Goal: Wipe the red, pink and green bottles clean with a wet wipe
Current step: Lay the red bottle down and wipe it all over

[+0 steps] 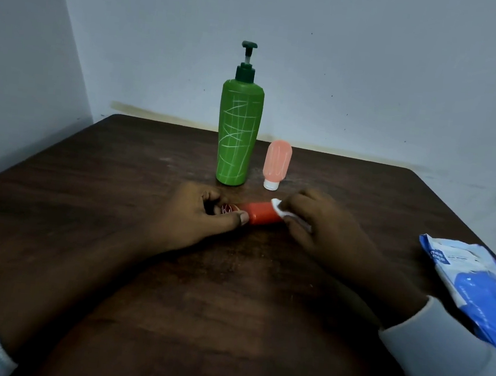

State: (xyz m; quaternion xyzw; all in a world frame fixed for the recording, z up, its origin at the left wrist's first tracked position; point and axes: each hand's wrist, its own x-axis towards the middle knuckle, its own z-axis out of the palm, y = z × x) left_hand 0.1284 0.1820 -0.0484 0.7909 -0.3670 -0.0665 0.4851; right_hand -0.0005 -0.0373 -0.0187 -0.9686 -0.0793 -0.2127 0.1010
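Wiping of the red bottle (264, 214) is under way; head view only. It lies on its side on the dark worktop (87, 189), near the middle, just in front of the other two bottles. Left hand (204, 214) steadies its cap end, grip pinched around it between thumb and fingers. Right hand (322, 223) holds a folded white wet wipe (276, 204), grip pressed together on it, and sets it against the bottle's other end.

Progress, as a judgement: first of three bottles in hand. White scribble marks show near the red bottle's cap end; the exposed middle looks plain. Green bottle (238, 131), a pump type, stands upright behind, covered in white scribbled lines, so apparently not yet wiped. Pink bottle (276, 164) stands cap-down just beside it, with faint marks; also looks undone.

Writing: the blue and white wipes packet (476, 279) at the right edge reads "mee mee"; smaller print is illegible.
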